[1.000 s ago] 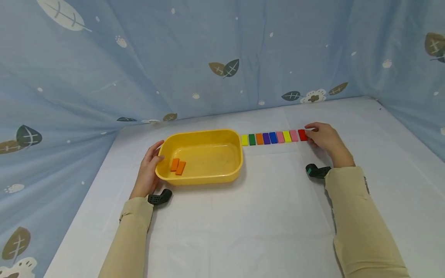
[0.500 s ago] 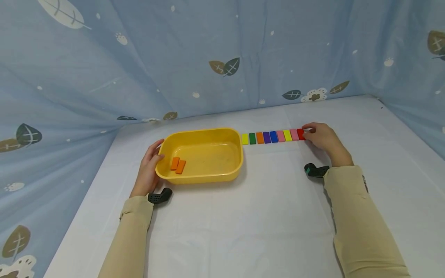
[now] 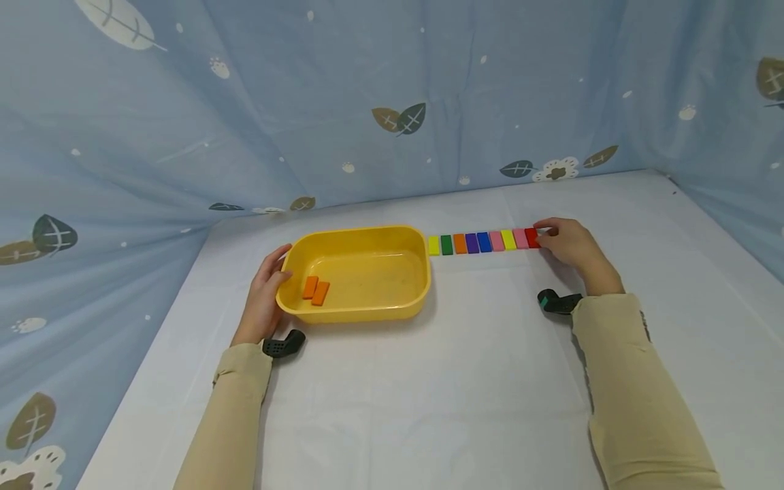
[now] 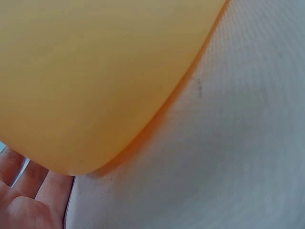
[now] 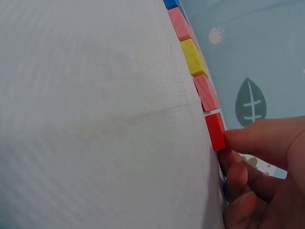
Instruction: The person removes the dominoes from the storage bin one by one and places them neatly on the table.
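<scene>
A yellow plastic basin (image 3: 392, 315) stands left of centre on the white cloth, with two orange blocks (image 3: 320, 293) lying inside. At its left end my left hand (image 3: 262, 299) holds the wall, thumb at the rim and fingers along the outside; the left wrist view shows those fingers (image 4: 52, 191) partly behind the basin. To the right of the basin runs a row of flat coloured blocks (image 3: 471, 243). My right hand (image 3: 572, 248) pinches the red block (image 5: 216, 131) at the row's right end, beside a pink block (image 5: 207, 93).
The white-covered table (image 3: 416, 395) extends in front of the basin and row. Behind and to the left hangs a blue patterned curtain (image 3: 331, 88). A black wrist device (image 3: 284, 344) sits at the left cuff, and another black wrist device (image 3: 559, 302) at the right.
My right hand has slid the red block slightly left, up against the pink block beside it. My left hand and the basin stay in place.
</scene>
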Motion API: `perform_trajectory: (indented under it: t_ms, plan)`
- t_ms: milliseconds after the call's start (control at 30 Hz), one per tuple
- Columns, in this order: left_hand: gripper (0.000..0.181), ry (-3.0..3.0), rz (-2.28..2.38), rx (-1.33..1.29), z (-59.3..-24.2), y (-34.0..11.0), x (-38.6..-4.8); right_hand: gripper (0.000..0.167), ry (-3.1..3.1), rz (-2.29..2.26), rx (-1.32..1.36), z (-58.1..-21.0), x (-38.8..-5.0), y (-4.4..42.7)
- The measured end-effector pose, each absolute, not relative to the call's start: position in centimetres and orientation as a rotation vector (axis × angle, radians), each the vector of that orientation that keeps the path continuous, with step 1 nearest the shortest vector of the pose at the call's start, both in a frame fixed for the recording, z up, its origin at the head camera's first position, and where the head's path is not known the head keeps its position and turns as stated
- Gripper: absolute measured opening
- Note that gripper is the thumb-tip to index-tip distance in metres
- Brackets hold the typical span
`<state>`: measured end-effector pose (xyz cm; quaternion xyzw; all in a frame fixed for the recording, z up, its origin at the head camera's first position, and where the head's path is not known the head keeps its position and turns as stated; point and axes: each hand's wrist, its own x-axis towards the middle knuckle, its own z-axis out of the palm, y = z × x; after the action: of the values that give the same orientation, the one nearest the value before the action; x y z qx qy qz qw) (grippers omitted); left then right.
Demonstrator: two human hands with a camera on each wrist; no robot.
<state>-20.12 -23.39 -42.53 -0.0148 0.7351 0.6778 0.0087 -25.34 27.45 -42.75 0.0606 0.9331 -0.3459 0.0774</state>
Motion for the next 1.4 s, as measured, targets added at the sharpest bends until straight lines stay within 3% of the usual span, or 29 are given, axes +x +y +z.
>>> perform_trajectory:
  t_ms: [333,567,833,1167,1400]
  plan:
    - [0.047,2.326,2.09,-0.038,-42.4,-23.7,-19.9,0.045,2.84,-1.075,0.171,-42.4,-25.8,26.8]
    - [0.048,2.317,2.088,-0.051,-42.4,-23.5,-20.2,0.048,3.036,-1.09,0.173,-46.7,-29.9,28.2]
    - [0.047,2.296,2.121,-0.058,-42.7,-23.0,-20.6,0.042,3.081,-1.192,0.009,-46.7,-30.7,25.8]
    - [0.046,2.297,2.131,-0.051,-42.9,-22.6,-20.9,0.032,3.003,-1.395,-0.231,-40.2,-26.0,19.6]
    - [0.047,2.308,2.115,-0.058,-43.0,-22.4,-21.1,0.029,2.98,-1.335,-0.438,-39.6,-25.2,16.7]
